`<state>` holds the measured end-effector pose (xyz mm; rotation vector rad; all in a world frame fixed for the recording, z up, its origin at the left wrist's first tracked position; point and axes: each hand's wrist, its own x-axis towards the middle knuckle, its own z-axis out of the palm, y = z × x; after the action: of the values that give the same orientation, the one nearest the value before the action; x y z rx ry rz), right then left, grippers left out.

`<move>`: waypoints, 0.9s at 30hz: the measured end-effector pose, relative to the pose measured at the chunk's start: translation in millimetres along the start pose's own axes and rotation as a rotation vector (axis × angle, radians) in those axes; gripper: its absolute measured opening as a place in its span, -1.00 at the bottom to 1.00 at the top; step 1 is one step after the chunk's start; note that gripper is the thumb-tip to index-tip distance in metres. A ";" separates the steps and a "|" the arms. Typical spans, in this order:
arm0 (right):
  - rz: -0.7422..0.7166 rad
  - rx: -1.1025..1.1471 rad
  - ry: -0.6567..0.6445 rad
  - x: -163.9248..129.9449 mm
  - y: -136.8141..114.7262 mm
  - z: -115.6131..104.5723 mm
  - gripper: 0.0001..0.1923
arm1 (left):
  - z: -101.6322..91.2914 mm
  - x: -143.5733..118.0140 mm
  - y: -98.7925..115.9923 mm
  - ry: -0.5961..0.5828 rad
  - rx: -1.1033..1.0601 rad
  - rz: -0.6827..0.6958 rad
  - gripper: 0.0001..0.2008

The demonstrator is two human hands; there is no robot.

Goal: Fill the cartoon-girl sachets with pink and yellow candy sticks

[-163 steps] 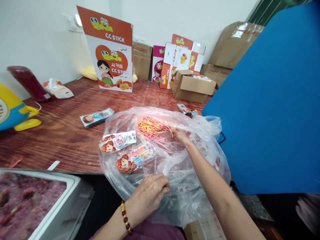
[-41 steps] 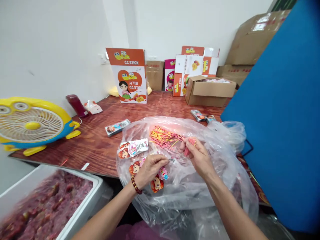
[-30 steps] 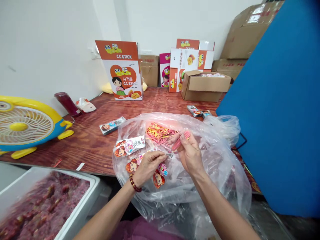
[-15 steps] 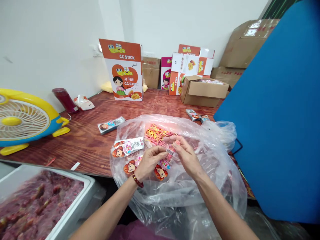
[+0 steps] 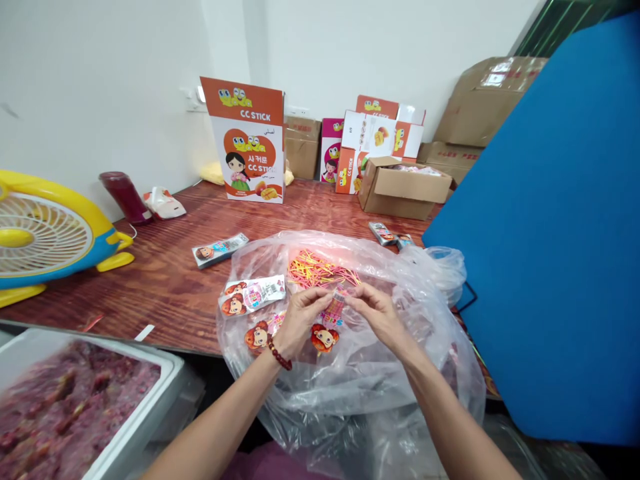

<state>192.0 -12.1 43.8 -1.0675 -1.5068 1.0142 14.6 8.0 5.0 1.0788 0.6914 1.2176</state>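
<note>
Plastic, thin and printed: we pinch one small packet (image 5: 331,319) between both hands above the clear bag (image 5: 360,373) spread on the wooden table (image 5: 165,280). Our left hand (image 5: 299,319) grips its left edge, our right hand (image 5: 379,315) clenches the top, where pink sticks (image 5: 338,298) seem to enter it. We judge it light, limp and slippery, best held by its edges. Loose sticks (image 5: 317,268) lie just beyond; more packets (image 5: 253,293) lie to the left.
</note>
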 end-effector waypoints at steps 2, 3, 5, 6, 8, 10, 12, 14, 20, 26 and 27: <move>0.002 0.034 -0.020 0.7 -0.6 3.3 -0.77 | 1.1 -3.8 4.6 0.043 0.012 0.037 -0.86; -0.002 0.053 -0.012 1.9 -1.2 4.7 -0.77 | 1.4 -5.6 6.9 0.057 0.006 0.049 -0.85; -0.005 0.081 0.020 5.1 -2.1 6.9 -0.75 | 0.9 -8.5 11.0 0.046 -0.019 0.027 -0.82; -0.001 0.093 0.033 6.6 -2.0 8.0 -0.74 | 0.1 -9.6 12.7 0.027 -0.028 -0.006 -0.80; 0.017 0.112 0.046 8.2 -1.1 11.1 -0.73 | -2.2 -11.2 15.6 -0.032 -0.011 -0.087 -0.76; 0.037 0.130 0.054 8.0 0.4 15.1 -0.72 | -4.5 -12.6 17.8 -0.070 0.042 -0.124 -0.78; 0.053 0.144 0.062 7.5 1.8 19.1 -0.72 | -6.3 -14.1 19.5 -0.068 0.080 -0.108 -0.79; 0.082 0.169 0.042 8.3 3.4 22.2 -0.73 | -7.5 -15.5 21.0 -0.043 0.091 -0.081 -0.78; 0.170 0.223 -0.096 13.7 15.6 29.5 -0.70 | -14.8 -17.2 19.3 -0.037 0.217 -0.045 -0.79; 0.080 0.119 -0.017 13.0 23.0 43.7 -0.68 | -21.1 -18.3 12.6 -0.014 0.173 -0.002 -0.82; 0.072 0.111 0.007 13.5 22.7 45.8 -0.67 | -21.7 -18.3 12.6 -0.014 0.149 -0.011 -0.80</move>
<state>148.3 3.0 18.0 -1.0518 -1.3982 1.1301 -14.1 -3.8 6.3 1.2040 0.7860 1.1624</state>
